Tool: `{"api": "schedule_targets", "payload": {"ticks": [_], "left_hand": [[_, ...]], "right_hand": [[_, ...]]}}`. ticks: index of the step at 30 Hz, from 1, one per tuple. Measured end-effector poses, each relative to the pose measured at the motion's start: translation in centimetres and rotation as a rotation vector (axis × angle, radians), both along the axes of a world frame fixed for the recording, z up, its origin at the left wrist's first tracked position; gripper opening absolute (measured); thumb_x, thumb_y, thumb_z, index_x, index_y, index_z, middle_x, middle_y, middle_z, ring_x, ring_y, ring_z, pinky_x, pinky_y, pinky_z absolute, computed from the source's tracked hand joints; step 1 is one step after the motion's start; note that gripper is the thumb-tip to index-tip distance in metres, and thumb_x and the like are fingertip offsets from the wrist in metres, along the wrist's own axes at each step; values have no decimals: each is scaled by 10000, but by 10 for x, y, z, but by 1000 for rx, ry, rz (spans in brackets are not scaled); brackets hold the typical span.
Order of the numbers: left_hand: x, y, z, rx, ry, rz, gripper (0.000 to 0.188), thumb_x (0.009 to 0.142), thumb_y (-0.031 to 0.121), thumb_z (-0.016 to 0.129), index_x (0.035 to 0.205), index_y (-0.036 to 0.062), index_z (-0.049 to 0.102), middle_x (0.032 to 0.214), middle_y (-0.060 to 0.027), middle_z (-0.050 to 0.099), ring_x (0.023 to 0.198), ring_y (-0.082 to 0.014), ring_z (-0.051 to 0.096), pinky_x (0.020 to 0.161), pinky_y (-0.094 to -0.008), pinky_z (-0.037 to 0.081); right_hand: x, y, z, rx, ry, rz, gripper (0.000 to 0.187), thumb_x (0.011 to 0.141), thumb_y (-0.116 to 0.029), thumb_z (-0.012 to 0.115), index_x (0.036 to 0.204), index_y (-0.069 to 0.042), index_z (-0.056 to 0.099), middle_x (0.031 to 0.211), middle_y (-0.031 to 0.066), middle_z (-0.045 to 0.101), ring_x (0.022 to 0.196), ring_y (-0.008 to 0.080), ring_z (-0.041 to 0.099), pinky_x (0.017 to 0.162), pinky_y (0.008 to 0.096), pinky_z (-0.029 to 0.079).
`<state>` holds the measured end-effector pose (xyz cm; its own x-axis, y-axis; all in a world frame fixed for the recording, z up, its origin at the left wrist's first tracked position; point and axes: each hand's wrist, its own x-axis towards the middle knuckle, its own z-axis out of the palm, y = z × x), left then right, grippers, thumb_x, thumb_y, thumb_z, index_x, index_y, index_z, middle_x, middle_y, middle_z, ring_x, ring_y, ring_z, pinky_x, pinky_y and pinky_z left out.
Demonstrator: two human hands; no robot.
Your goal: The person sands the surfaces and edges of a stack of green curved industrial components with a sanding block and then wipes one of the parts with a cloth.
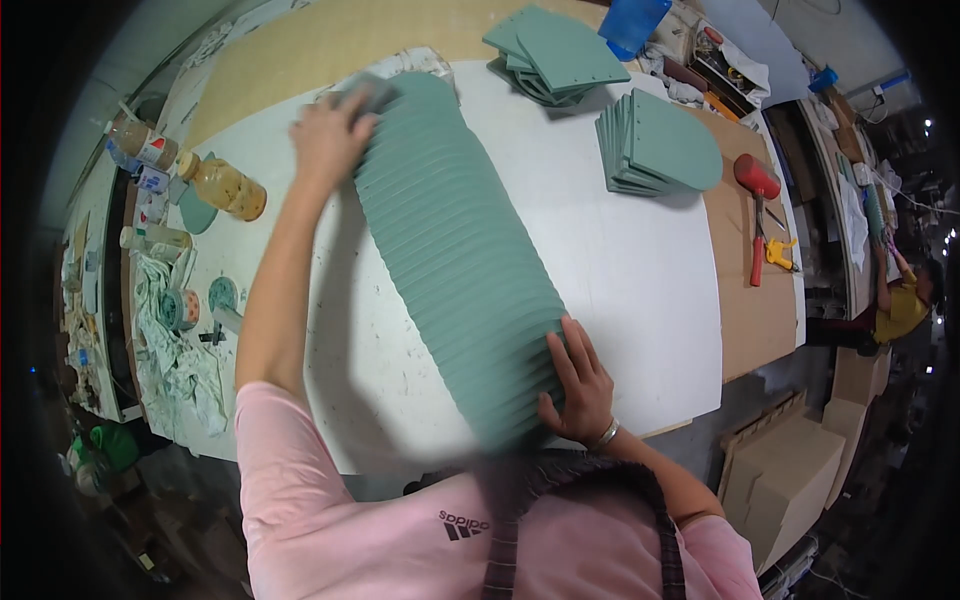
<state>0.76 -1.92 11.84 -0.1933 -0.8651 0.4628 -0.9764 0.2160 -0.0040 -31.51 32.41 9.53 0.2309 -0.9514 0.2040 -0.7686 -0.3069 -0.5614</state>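
Note:
A long overlapping row of green flat pieces [455, 250] lies fanned out on the white tabletop [620, 260], running from the far left toward me. My left hand [330, 135] reaches to the far end of the row and presses a grey pad [368, 92] against the top pieces. My right hand [578, 385] rests flat on the near end of the row, fingers spread, a bracelet on the wrist.
Two stacks of green pieces [655, 145] [555, 55] sit at the back. A red mallet [757, 180] and yellow tool [780, 252] lie on the right. Bottles [225, 185], tape and rags crowd the left edge. Another person [905, 305] sits far right. Cardboard boxes [790, 470] stand lower right.

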Motion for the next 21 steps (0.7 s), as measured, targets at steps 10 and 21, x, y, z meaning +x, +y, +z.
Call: {"api": "schedule_targets", "payload": {"ticks": [10,21], "left_hand": [[-8,-60,17,277,76,222,441,899,462,658,1268,224,694,1144,-162,712,1065,-374,659,912,-501,490],[92,-65,-11,285,222,339,534,953,364,666,1451,194,574,1380,-157,632,1198,-324,622,962,-418,516]], "right_hand": [[-1,-2,-3,9,16,7,826,703,-210,752,1461,-14,487,1576,252,378,1422,440,429,1045,492,502],[5,-4,-3,-45,11,-30,802,663,-152,728,1429,-30,524,1518,270,455,1328,472,526,1014,487,529]]}}
